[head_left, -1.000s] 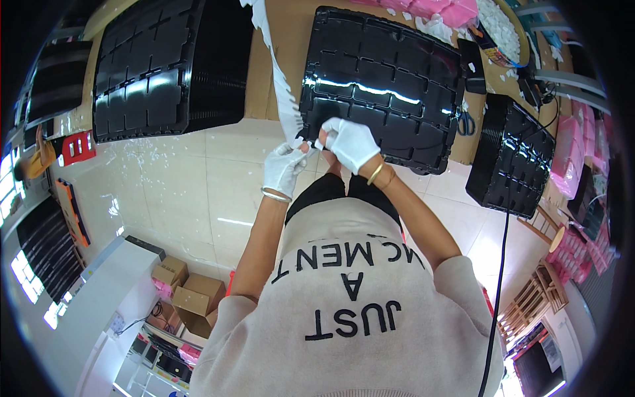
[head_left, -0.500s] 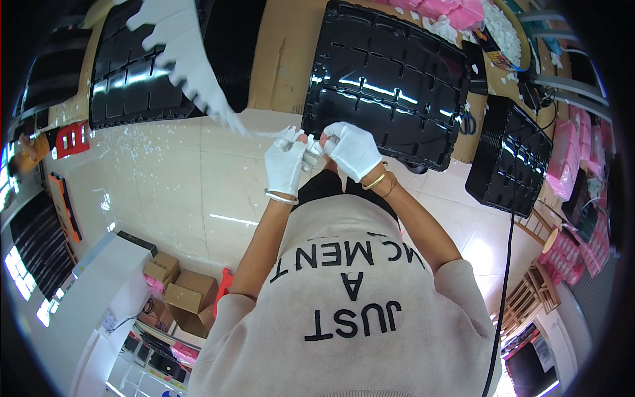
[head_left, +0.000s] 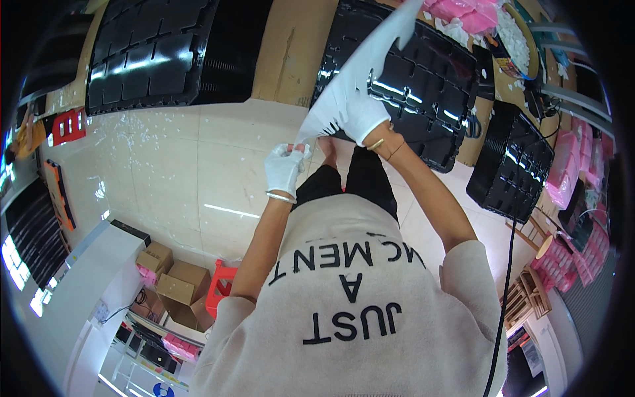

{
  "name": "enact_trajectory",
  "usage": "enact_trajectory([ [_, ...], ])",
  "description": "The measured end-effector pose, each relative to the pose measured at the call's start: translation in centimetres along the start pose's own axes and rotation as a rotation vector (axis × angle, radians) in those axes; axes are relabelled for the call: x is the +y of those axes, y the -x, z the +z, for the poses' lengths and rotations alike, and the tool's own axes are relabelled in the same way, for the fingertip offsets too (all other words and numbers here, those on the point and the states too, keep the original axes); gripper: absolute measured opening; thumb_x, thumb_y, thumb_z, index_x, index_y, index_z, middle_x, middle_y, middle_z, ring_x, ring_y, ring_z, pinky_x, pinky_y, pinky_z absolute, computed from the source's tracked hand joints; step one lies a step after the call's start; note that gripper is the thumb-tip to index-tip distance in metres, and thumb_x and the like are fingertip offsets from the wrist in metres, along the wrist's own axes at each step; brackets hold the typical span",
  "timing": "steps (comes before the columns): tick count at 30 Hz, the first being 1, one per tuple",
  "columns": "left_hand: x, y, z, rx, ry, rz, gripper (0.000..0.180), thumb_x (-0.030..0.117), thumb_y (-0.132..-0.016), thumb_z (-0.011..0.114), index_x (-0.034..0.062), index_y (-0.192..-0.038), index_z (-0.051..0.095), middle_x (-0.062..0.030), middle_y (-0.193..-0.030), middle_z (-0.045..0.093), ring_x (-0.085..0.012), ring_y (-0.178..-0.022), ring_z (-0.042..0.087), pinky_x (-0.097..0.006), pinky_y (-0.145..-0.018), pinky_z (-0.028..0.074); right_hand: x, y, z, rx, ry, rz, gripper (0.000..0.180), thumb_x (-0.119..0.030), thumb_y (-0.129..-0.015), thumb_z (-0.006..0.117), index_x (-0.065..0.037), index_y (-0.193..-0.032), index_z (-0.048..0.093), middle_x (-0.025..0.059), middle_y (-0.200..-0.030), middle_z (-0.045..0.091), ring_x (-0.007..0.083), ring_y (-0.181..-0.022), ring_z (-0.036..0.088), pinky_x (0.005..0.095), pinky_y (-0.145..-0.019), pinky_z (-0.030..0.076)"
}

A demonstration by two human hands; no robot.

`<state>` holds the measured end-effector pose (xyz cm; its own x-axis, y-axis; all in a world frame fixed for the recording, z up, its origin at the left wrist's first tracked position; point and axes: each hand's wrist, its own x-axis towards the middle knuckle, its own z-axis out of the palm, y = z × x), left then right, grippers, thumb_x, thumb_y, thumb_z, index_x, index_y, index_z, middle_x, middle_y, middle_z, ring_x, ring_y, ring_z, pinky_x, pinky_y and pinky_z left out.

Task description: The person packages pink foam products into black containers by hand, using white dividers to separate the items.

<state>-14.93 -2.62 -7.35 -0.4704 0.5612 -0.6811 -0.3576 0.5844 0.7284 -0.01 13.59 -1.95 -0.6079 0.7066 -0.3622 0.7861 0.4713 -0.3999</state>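
Observation:
Both my hands wear white gloves and hold a thin white sheet with a toothed edge [head_left: 374,59]. My left hand [head_left: 284,169] pinches its lower tip just above my knees. Higher and to the right, my right hand [head_left: 362,118] grips the sheet's middle. From there the sheet rises to the upper right, across a black moulded tray [head_left: 430,92] that lies on the floor in front of me.
Two more black moulded trays lie at the upper left [head_left: 152,53] and at the right [head_left: 516,165], on brown cardboard [head_left: 291,46]. Pink packets [head_left: 463,13] are at the top right. Cardboard boxes [head_left: 172,278] and a red stool [head_left: 221,291] stand at the lower left. A black cable [head_left: 506,278] runs down the right.
The toothed sheet has swung from the upper left to the upper right. My right hand has slid up along it, away from my left hand.

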Motion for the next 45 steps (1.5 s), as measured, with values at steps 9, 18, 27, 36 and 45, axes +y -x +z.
enact_trajectory([
  [9,-0.4,-1.4,2.4,-0.186,0.158,-0.063,0.017,0.003,-0.091,0.068,-0.0015,-0.107,0.066,-0.0011,-0.072,0.061,-0.0062,-0.052,0.05,-0.02,-0.048,0.038,0.4,-0.7,1.7,0.07,0.03,-0.005,0.016,-0.019,-0.082,0.065,-0.006,-0.09,0.071,0.0138,-0.091,0.07,0.0317,-0.09,0.068,0.0427,-0.075,0.057],
  [18,-1.0,-1.5,3.5,-0.17,0.24,-0.08,0.018,-0.003,-0.088,0.064,-0.0031,-0.106,0.064,-0.0029,-0.073,0.062,-0.0078,-0.052,0.052,-0.02,-0.047,0.04,1.1,1.7,4.7,0.361,-0.022,-0.214,0.008,-0.015,-0.081,0.065,-0.008,-0.084,0.067,0.0122,-0.083,0.066,0.0321,-0.083,0.065,0.0422,-0.074,0.055],
  [27,1.4,2.9,4.7,-0.248,0.179,-0.091,0.019,0.001,-0.092,0.065,-0.0039,-0.11,0.061,-0.0103,-0.091,0.065,-0.0118,-0.06,0.06,-0.02,-0.047,0.041,0.4,10.9,4.2,0.242,-0.532,0.102,0.018,-0.022,-0.092,0.06,-0.006,-0.093,0.069,0.0164,-0.089,0.066,0.0361,-0.086,0.065,0.044,-0.076,0.053],
  [36,1.2,4.5,6.9,-0.421,0.132,-0.069,0.023,0.006,-0.09,0.071,-0.0045,-0.109,0.066,-0.0098,-0.086,0.07,-0.0135,-0.061,0.063,-0.023,-0.052,0.047,2.9,11.5,3.8,0.224,-0.648,0.221,0.022,-0.027,-0.093,0.06,-0.007,-0.094,0.068,0.017,-0.089,0.069,0.0359,-0.084,0.067,0.042,-0.075,0.054],
  [45,2.7,4.9,8.4,-0.441,0.229,-0.203,0.014,0.008,-0.094,0.066,-0.0029,-0.103,0.065,-0.0117,-0.088,0.071,-0.0173,-0.066,0.068,-0.024,-0.053,0.051,3.5,12.3,2.7,0.242,-0.621,0.162,0.018,-0.021,-0.091,0.059,-0.008,-0.095,0.069,0.0159,-0.09,0.069,0.0355,-0.084,0.067,0.0406,-0.076,0.054],
])
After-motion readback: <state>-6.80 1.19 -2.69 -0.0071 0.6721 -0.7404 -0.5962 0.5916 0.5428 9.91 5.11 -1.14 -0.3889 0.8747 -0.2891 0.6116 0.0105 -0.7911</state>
